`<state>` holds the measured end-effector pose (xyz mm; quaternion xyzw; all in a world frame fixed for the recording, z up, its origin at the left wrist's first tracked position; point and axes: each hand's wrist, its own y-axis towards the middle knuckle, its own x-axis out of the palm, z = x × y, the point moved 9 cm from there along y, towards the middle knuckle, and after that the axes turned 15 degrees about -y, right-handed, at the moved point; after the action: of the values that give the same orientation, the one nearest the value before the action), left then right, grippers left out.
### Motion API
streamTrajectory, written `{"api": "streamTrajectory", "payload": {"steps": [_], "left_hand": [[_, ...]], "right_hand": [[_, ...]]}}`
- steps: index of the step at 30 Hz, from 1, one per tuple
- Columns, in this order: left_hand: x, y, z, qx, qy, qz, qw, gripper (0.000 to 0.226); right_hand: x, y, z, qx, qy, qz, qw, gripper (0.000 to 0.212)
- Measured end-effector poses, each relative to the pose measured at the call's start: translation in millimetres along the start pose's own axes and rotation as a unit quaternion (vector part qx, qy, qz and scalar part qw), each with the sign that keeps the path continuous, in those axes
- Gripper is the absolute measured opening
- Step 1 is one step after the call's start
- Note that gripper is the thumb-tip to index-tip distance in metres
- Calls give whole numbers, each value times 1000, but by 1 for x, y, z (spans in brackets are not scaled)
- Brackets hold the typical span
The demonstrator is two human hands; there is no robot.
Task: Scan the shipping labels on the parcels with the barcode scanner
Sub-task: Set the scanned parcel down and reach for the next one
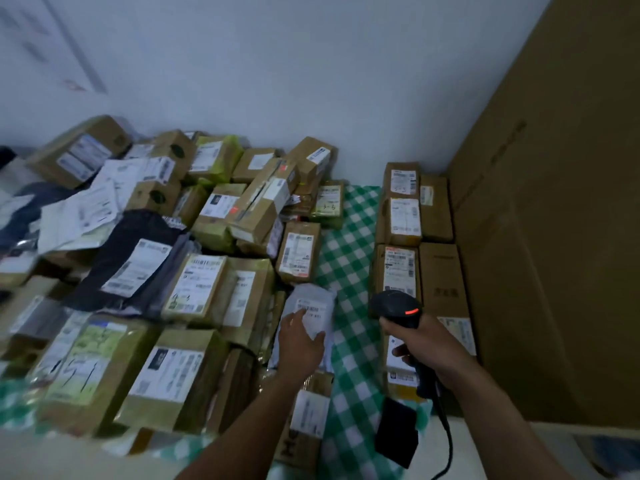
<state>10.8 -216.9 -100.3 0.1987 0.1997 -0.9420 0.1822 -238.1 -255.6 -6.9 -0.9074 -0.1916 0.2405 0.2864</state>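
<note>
Head view: left hand (300,342) lies flat on a grey mailer (311,296) near the middle of the spread. Fingers straight & a bit apart, tips on its white label (313,315), thumb out to the rt. It presses, no pinch.

Right hand (417,344) is curled tight round the handle of the barcode scanner (396,306). Scanner is black w/ a red light glowing on its head, held up just rt of the mailer & not touching it. Its head shows against one of the brown boxes (400,216) lined up in 2 columns along the rt. The scanner cable (447,427) drops from the handle toward the bottom edge.

The parcels sit on a green-white checked cloth (349,244), w/ a bare strip of it btwn the mailer & that rt row. Left of the strip is a big jumbled pile of parcels (194,282): mostly brown cartons w/ white labels, some dark & pale bags on top, a few w/ handwritten numbers.

A small box (308,420) lies under the left forearm. A flat black item (396,433) lies on the cloth below the right wrist, can't tell what it is. A tall plain carton (554,237) fills the rt side
</note>
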Motion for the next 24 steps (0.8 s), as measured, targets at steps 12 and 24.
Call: {"api": "streamTrajectory", "payload": {"steps": [12,24], "left_hand": [[-16,3,-46,-92,68,23,993,103],[0,7,-55,-26,91,9,996,81]], "right_hand": [[29,-10,21,21,6,21,1000,18],[64,6,18,10,-29,40,999,25]]}}
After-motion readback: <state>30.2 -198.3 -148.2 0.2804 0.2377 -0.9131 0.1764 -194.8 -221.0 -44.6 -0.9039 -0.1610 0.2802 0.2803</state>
